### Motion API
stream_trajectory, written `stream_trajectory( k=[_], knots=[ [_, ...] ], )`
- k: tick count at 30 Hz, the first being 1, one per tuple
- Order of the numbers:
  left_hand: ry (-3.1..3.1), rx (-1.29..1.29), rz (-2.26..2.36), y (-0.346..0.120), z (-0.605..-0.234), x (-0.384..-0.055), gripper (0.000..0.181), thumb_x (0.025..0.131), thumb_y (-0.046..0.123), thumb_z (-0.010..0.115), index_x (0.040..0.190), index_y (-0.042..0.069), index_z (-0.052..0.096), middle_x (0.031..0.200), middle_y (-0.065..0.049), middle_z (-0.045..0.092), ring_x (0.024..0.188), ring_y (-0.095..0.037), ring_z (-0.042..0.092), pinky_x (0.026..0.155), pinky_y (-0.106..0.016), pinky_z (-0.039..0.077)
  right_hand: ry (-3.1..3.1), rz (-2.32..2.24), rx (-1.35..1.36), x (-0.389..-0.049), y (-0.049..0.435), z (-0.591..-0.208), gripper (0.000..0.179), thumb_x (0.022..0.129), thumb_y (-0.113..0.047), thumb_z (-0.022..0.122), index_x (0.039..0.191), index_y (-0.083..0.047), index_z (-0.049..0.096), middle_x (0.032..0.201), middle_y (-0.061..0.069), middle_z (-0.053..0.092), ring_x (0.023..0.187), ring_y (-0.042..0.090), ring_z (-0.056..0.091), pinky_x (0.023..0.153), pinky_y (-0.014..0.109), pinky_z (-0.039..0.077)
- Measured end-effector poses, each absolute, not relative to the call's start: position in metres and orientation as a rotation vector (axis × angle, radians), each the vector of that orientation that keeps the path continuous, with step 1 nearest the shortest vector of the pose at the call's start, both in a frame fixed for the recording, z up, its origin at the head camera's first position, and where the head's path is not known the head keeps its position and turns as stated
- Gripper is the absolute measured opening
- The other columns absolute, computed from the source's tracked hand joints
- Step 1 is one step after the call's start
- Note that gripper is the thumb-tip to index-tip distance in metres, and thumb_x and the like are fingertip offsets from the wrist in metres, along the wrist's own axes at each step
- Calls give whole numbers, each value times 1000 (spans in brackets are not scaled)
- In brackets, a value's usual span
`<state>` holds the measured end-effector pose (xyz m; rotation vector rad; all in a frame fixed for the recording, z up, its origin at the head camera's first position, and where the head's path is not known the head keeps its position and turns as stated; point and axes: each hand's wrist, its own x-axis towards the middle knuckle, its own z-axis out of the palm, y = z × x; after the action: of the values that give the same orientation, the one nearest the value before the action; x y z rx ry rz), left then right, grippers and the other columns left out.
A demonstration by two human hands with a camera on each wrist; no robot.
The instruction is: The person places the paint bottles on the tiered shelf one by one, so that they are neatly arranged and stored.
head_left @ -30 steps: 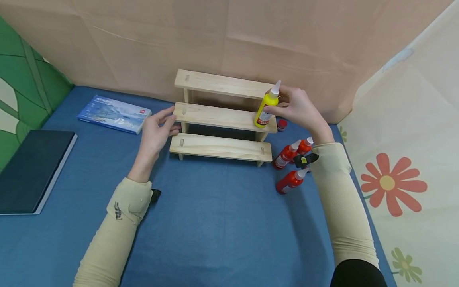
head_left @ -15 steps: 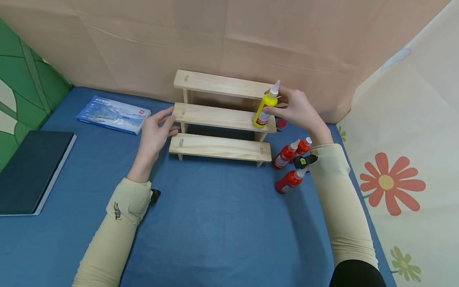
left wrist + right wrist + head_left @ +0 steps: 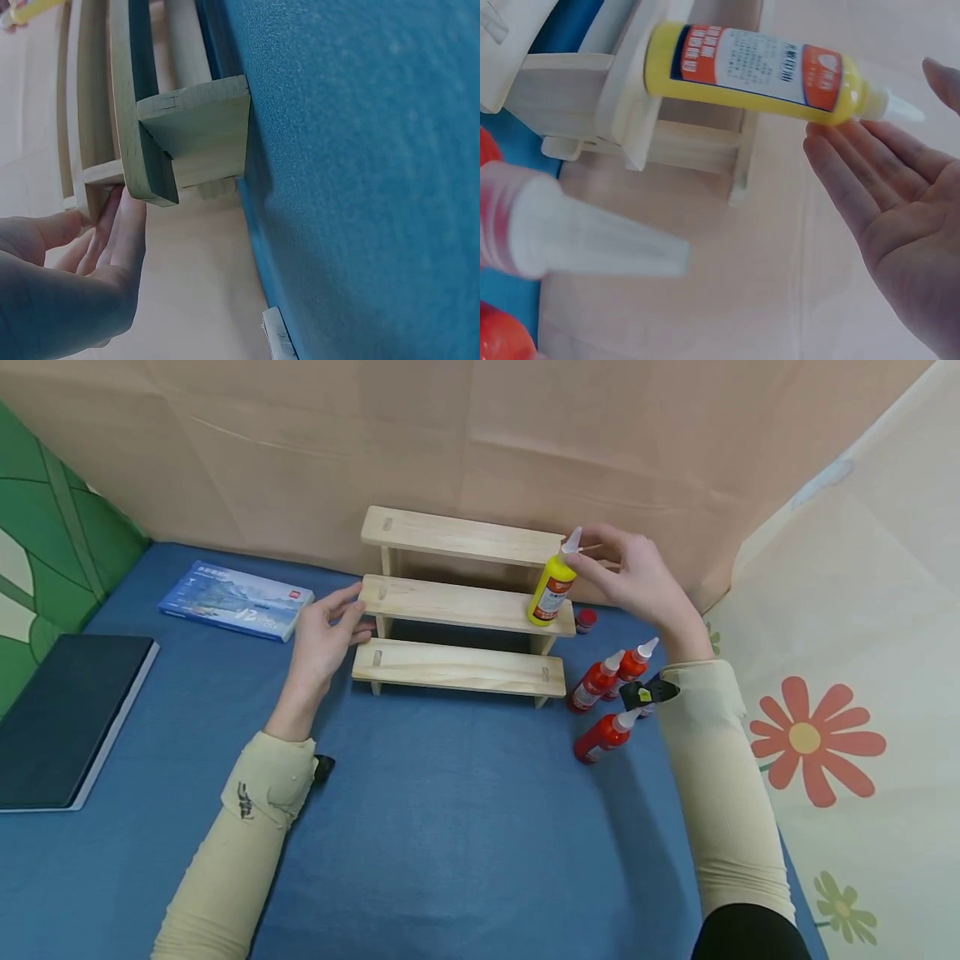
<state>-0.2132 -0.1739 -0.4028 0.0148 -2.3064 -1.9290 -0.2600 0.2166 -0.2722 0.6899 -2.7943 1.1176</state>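
Note:
A three-tier wooden shelf [image 3: 457, 602] stands against the back cloth. My left hand [image 3: 322, 639] holds the left end of its middle tier; in the left wrist view the thumb and fingers [image 3: 127, 232] are on either side of that board's end. A yellow squeeze bottle [image 3: 550, 596] with a white pointed nozzle stands upright on the middle tier's right end. Beside its neck is my right hand [image 3: 637, 577], fingers loosely extended. In the right wrist view the thumb is apart from the bottle [image 3: 757, 71], and the fingertips [image 3: 821, 139] are right at its shoulder.
Several red squeeze bottles [image 3: 604, 739] stand right of the shelf, under the right forearm. A small red-capped jar [image 3: 587, 618] is behind them. To the left lie a flat blue box [image 3: 236, 599] and a dark notebook [image 3: 75, 718]. A flowered wall panel [image 3: 810, 568] borders the right side.
My right hand has let go of the yellow bottle and shifted slightly right and up, its thumb now away from the bottle's body. The left hand stays at the shelf.

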Motion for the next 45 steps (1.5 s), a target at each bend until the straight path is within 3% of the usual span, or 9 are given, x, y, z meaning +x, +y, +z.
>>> stream_trajectory(
  k=[11,20,28,37,45],
  knots=[
    [-2316,19,-1925,-173,-403,-213,47,115,16,52,159,2,48,148,-27,58,119,-46,68,90,-23,63,-2717,1124,676,-247,234,-265,47,108,-33,64,149,-8,63,144,10,66,132,29,61,115,36,50],
    [-2291,5,-1949,-174,-405,-212,47,116,16,51,160,2,46,148,-28,58,119,-46,68,92,-27,63,-2689,1145,668,-245,235,-257,47,108,-31,64,148,-6,63,143,12,66,133,28,61,118,41,49],
    [-2269,6,-1942,-174,-405,-213,46,115,15,52,159,2,48,147,-27,59,116,-45,70,91,-26,63,-2617,1228,678,-230,245,-250,41,108,-26,66,145,-8,67,140,12,69,125,22,67,109,26,54],
    [-2313,-35,-1900,-174,-401,-215,46,116,16,51,159,3,49,148,-28,58,118,-46,69,92,-26,63,-2598,1323,617,-197,277,-277,37,109,-18,63,143,-6,68,135,10,71,116,8,70,102,17,54],
    [-2318,-4,-1882,-173,-402,-211,46,115,17,52,158,2,50,148,-28,59,117,-43,70,90,-24,63,-2593,1326,669,-179,290,-294,35,109,-12,61,141,0,67,133,8,73,118,9,70,103,17,54]
  ],
)
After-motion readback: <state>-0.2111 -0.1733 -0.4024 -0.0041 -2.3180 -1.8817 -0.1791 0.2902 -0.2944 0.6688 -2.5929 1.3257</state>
